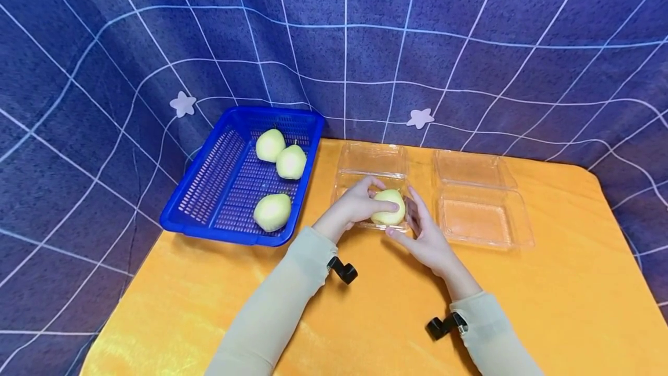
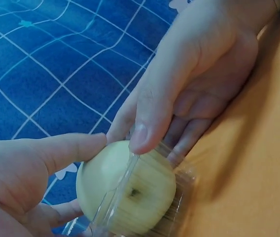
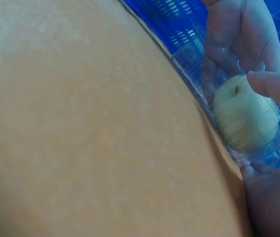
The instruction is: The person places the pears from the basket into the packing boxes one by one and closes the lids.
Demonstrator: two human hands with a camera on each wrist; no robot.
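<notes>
A pale yellow-green pear (image 1: 388, 208) sits in the front half of an open clear plastic clamshell box (image 1: 373, 159), left of a second one. My left hand (image 1: 360, 201) grips the pear, its thumb across the near face and its fingers on the far side. My right hand (image 1: 429, 239) holds the right side of that box, thumb at the front edge. In the left wrist view, the box's clear rim crosses the pear (image 2: 150, 197) under the right thumb (image 2: 141, 136). Through the clear wall, the pear (image 3: 246, 116) shows in the right wrist view.
A blue plastic basket (image 1: 229, 235) with 3 pears stands at the left of the orange-covered table (image 1: 376, 318). A second open clear clamshell box (image 1: 477, 222) lies to the right. Behind the table hangs a dark blue curtain (image 1: 376, 51) with white lines.
</notes>
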